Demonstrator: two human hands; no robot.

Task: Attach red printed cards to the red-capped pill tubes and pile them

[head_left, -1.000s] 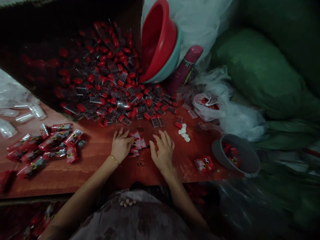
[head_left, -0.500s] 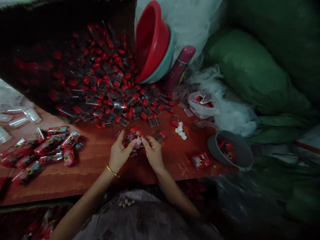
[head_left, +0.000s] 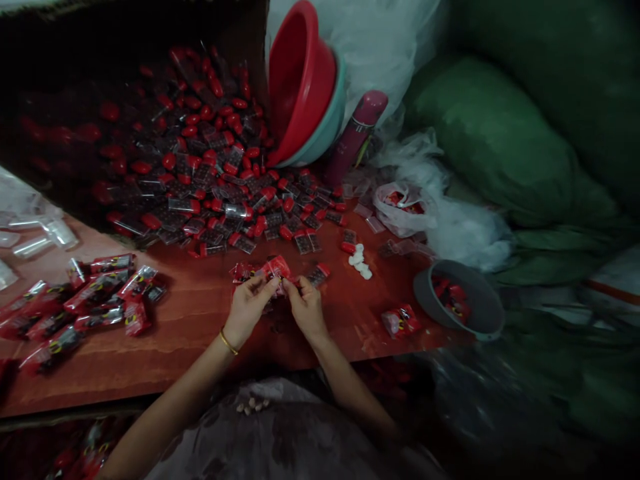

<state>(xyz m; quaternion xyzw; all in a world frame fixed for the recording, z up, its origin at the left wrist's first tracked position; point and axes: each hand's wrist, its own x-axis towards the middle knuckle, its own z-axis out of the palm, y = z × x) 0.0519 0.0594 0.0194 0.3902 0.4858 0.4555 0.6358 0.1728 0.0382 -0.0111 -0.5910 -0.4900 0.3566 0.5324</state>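
Note:
My left hand (head_left: 250,308) and my right hand (head_left: 306,307) meet over the table's front part. Both pinch the near edge of a small red printed plastic bag (head_left: 278,267), thumbs and fingertips close together. Other red packets (head_left: 243,271) lie under and beside the left hand. Just past the right fingers is a clear small bottle with a red cap (head_left: 319,273). Several white round discs (head_left: 360,262) rest further right, by another red-capped bottle (head_left: 349,241). What is inside the pinched bag is too small to make out.
A dark tipped box (head_left: 135,40) spills many red-capped bottles (head_left: 225,180) over the table (head_left: 200,360). Filled red packets (head_left: 100,293) lie left. A grey bowl (head_left: 493,313), red basin (head_left: 305,93), pink flask (head_left: 357,137) and white plastic bag (head_left: 405,207) stand right.
My fingertips have come closer together at the bag's edge, and the left fingers have curled in more. The pale patch on the bag is now mostly covered. The view has shifted slightly.

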